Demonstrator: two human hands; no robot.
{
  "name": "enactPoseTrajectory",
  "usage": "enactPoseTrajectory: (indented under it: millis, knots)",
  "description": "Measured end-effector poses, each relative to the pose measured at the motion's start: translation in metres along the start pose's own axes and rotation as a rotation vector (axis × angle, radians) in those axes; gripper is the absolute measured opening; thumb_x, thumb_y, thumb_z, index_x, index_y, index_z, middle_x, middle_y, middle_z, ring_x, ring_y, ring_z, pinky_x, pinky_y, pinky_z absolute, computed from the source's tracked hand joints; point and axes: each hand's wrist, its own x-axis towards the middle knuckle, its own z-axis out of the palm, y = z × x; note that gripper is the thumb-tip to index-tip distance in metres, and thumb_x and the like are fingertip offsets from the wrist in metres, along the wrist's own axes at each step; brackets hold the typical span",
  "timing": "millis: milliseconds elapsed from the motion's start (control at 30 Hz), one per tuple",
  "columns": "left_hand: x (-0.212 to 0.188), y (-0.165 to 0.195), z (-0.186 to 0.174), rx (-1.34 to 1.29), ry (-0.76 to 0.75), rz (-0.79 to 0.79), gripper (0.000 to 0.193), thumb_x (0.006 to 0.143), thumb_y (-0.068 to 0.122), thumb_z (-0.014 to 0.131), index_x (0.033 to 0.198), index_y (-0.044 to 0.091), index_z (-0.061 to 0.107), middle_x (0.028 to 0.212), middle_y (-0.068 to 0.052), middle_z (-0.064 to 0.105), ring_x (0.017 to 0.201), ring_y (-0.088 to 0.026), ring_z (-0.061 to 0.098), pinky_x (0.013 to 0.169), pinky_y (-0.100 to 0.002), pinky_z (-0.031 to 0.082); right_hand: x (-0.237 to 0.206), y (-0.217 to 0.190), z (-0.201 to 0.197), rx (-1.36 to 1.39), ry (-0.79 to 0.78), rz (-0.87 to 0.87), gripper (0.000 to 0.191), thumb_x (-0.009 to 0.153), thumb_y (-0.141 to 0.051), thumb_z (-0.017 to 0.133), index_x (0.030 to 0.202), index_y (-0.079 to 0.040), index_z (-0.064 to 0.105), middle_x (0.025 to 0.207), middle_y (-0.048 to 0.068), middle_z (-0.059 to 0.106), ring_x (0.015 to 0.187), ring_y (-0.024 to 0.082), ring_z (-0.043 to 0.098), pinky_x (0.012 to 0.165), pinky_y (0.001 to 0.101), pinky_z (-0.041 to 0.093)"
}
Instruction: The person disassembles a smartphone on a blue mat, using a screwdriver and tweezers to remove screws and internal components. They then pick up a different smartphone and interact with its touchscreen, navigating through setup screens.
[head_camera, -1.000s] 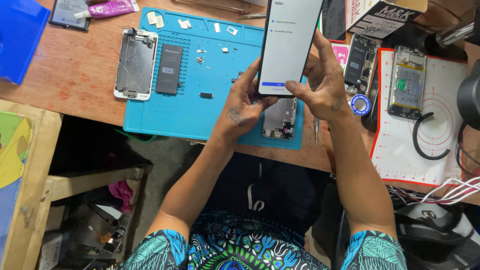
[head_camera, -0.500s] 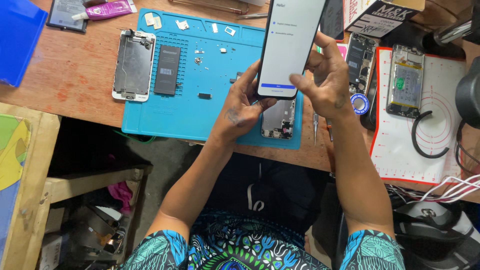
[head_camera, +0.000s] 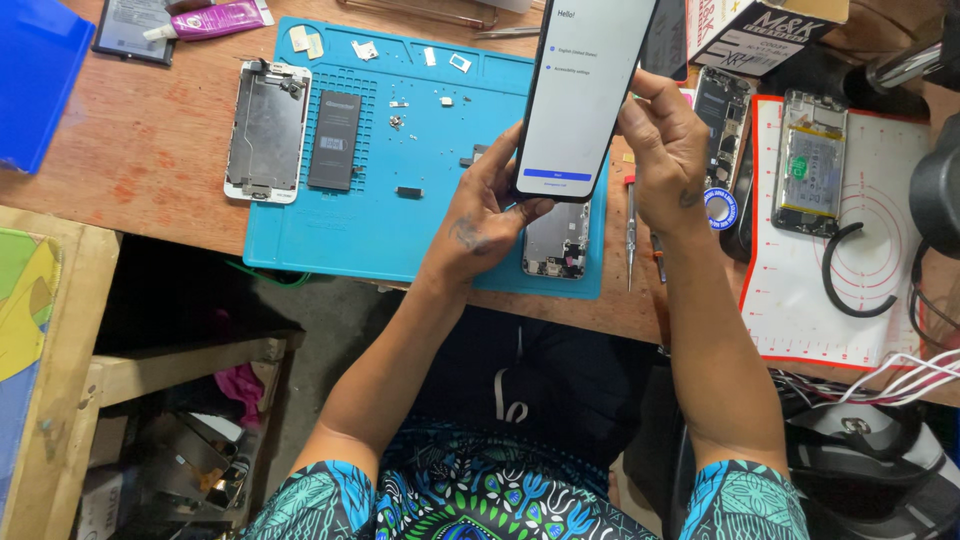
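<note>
Left grip: the left hand (head_camera: 485, 215) closes on the lower left edge of a lit phone (head_camera: 585, 90), thumb tip pressed at its bottom corner.
Right grip: the right hand (head_camera: 668, 150) clasps the phone's right edge, fingers curled behind it, thumb on the front rim.
Phone: held tilted above the work mat, its white screen facing up toward the camera, the top end reaching past the far edge of the picture.
Beneath the phone: an opened phone body (head_camera: 558, 240) lies on the near right corner of the blue mat (head_camera: 400, 240), partly hidden by the left hand.
Mat, left part: a bare phone frame (head_camera: 268, 130) straddles the mat's left edge, with a dark battery (head_camera: 335, 140) just beside it and small screws and parts scattered farther right.
Right of the hands: tweezers (head_camera: 630, 235) lie on the wooden table (head_camera: 150, 150); farther right, another opened phone (head_camera: 812, 165) rests on a white mat (head_camera: 850, 290) with a red border.
Far left: a pink tube (head_camera: 210, 20) rests near the table's far edge.
</note>
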Motion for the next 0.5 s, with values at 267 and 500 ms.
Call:
enactPoseTrajectory:
  millis: [267,500]
  knots:
    - [0.0003,-0.0019,-0.0007,-0.053,0.005,0.032,0.08,0.084,-0.015,0.068,0.156,0.007,0.042,0.122,-0.016,0.075,0.121,-0.021,0.07,0.106,-0.037,0.058,-0.0027,-0.0074,-0.0011,0.024,-0.112,-0.004,0.061,0.1,-0.007,0.066,0.153,0.009,0.042,0.108,0.015,0.073,0.107,0.017,0.072,0.099,0.0326,0.058]
    - [0.0003,-0.0023,-0.0016,-0.097,-0.003,0.0,0.081,0.083,-0.017,0.061,0.157,0.008,0.041,0.122,-0.016,0.072,0.119,-0.022,0.069,0.103,-0.038,0.06,-0.0019,-0.0055,-0.0082,-0.071,-0.184,-0.094,0.071,0.092,0.004,0.066,0.157,0.011,0.037,0.108,0.016,0.071,0.108,0.019,0.071,0.104,0.0337,0.057]
